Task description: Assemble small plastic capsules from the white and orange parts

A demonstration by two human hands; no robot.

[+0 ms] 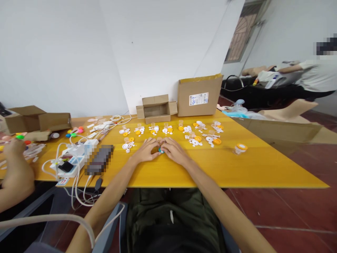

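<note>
Pinching looks to be what the R hand is doing: its fingertips are closed on a small teal piece, approx. centred in front of the torso. L hand curls in from the other side, thumb tip right by the same piece; can't tell if it grips too, b/c the fingers hide most of the contact. Hands are close together, fingertips nearly meeting, palms well apart.

Key relation: the teal piece sits btwn the two sets of fingertips, L of the R hand and R of the L hand, a bit nearer the R fingers. Too small & blurred to read a long axis. It's low over the counter; can't tell if it touches the surface.

Nearest parts: a cluster of white & orange parts just L of the L hand, and another cluster to the R of the R hand. More lie in a row beyond the fingertips, incl. an orange ring. A lidded clear cup stands well apart, far R, outside both arms' reach as posed.
</note>
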